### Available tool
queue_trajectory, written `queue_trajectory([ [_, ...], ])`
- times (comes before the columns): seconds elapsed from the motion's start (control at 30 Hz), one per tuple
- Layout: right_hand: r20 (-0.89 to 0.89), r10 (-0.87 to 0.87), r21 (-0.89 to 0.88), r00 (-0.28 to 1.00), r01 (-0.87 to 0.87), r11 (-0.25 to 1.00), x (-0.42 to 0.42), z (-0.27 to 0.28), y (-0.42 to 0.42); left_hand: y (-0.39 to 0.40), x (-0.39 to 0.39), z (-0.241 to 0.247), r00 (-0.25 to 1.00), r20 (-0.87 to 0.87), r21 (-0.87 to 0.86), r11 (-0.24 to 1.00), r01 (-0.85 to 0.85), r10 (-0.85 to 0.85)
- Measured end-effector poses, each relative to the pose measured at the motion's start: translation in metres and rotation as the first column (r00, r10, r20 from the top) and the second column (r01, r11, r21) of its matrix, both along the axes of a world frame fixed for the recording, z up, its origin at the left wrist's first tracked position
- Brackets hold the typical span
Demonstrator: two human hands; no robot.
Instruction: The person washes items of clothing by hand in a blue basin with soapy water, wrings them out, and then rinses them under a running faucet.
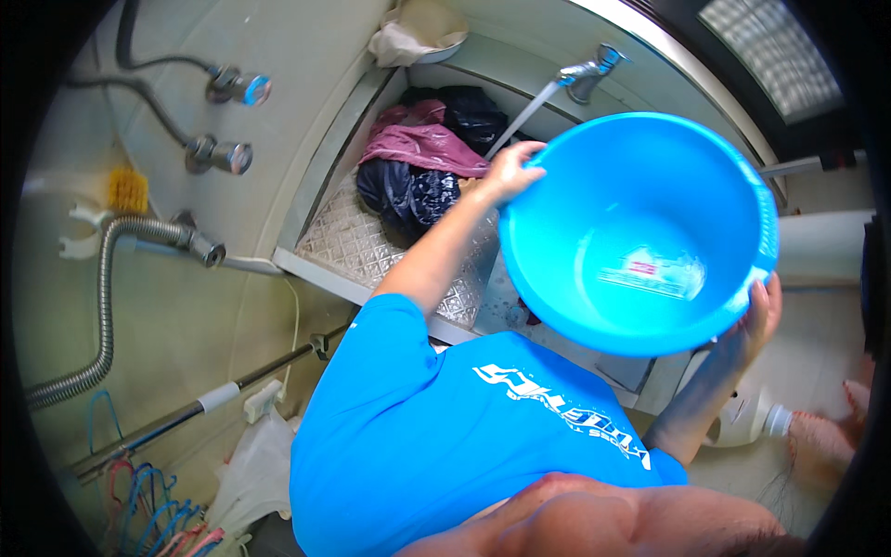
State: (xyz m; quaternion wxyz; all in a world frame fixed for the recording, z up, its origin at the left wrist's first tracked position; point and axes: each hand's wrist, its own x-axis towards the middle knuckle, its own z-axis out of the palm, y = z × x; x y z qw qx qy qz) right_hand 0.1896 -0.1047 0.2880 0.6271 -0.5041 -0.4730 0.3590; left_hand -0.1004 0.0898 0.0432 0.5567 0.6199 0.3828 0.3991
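Note:
A large blue plastic basin (612, 209) is held up at a tilt before me, its inside facing the camera. My left hand (514, 173) grips its left rim, thumb on the inner side. At the lower right rim, my right hand (764, 306) holds the other side, partly hidden by the basin. A label (654, 271) with print lies on the basin's bottom. Behind my left forearm, wet dark clothes (397, 195) and a pink cloth (424, 147) lie heaped in the laundry sink (327, 233). Water runs from the wall tap (585, 73) towards the heap.
A white bowl with a cloth (421, 35) stands at the sink's far corner. Valves (230, 87), a metal hose (106, 292) and a yellow brush (128, 190) are along the left wall. Plastic hangers (156, 512) hang below. A plastic bottle (748, 421) is at lower right.

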Motion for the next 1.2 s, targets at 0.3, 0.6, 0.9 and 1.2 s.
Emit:
queue_trajectory([
  [0.3,-0.697,-0.121,-0.365,0.706,-0.206,0.908,-0.003,-0.148,0.006,0.013,-0.125,0.129,0.669,0.740,-0.245,0.954,0.174,0.068],
  [0.6,-0.688,-0.112,-0.476,0.717,-0.329,0.816,-0.060,-0.163,0.057,-0.030,-0.162,0.165,0.652,0.728,-0.194,0.976,-0.100,0.211],
  [0.9,-0.604,-0.150,-0.618,0.783,-0.341,0.708,-0.040,-0.185,0.071,-0.052,-0.125,0.162,0.623,0.744,-0.182,0.970,-0.159,0.241],
  [1.2,-0.380,-0.099,-0.554,0.920,-0.141,0.821,-0.025,-0.189,0.067,-0.053,-0.110,0.156,0.758,0.609,-0.113,0.972,-0.206,0.232],
])
